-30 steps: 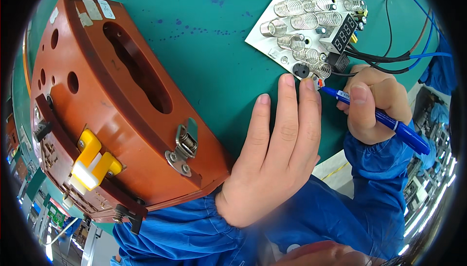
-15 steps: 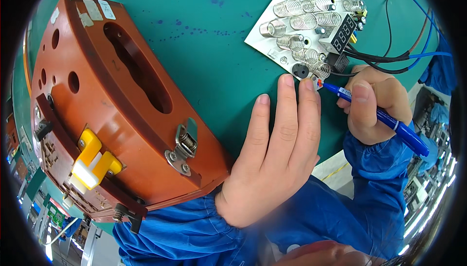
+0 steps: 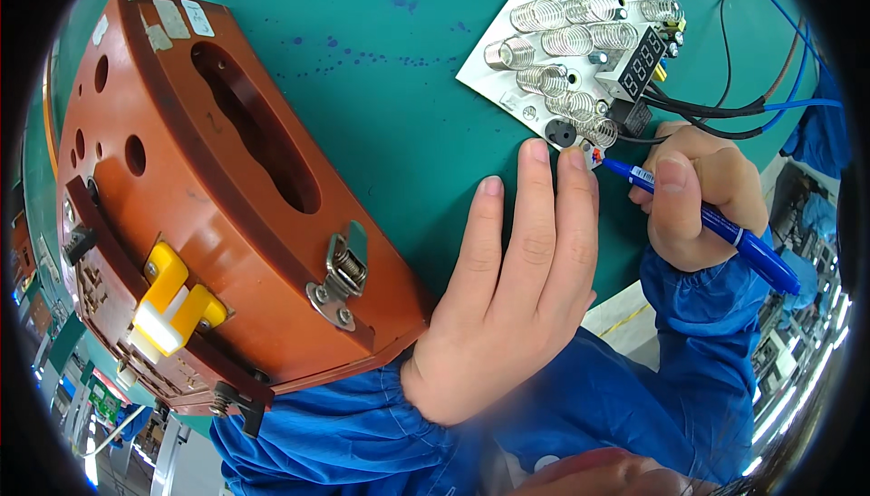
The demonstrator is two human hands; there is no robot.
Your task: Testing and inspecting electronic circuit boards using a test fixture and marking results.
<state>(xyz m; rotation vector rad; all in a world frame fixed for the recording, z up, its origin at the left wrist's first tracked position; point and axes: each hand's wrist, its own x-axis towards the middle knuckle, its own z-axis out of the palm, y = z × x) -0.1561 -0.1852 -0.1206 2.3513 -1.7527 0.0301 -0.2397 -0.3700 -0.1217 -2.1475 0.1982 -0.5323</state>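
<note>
**Pen tip at the board's corner, little changed**

Against the earlier frames almost nothing has moved: the pen tip sits a touch closer to the board's lower corner, and both hands keep their places.

One blue ballpoint pen (image 3: 702, 217) is pinched between thumb and fingers of the right hand (image 3: 698, 197), right of centre. The left hand (image 3: 517, 287) lies flat on the green table mat (image 3: 399, 79), fingers pressed together, two fingertips touching the corner of the one white circuit board (image 3: 580, 52) at upper right. That board carries roughly ten wire coil springs (image 3: 566, 40) and one black digit display (image 3: 641, 59). One large reddish-brown moulded housing (image 3: 208, 197) fills the left, bearing one yellow clip (image 3: 172, 301) and one metal latch (image 3: 344, 265).
</note>
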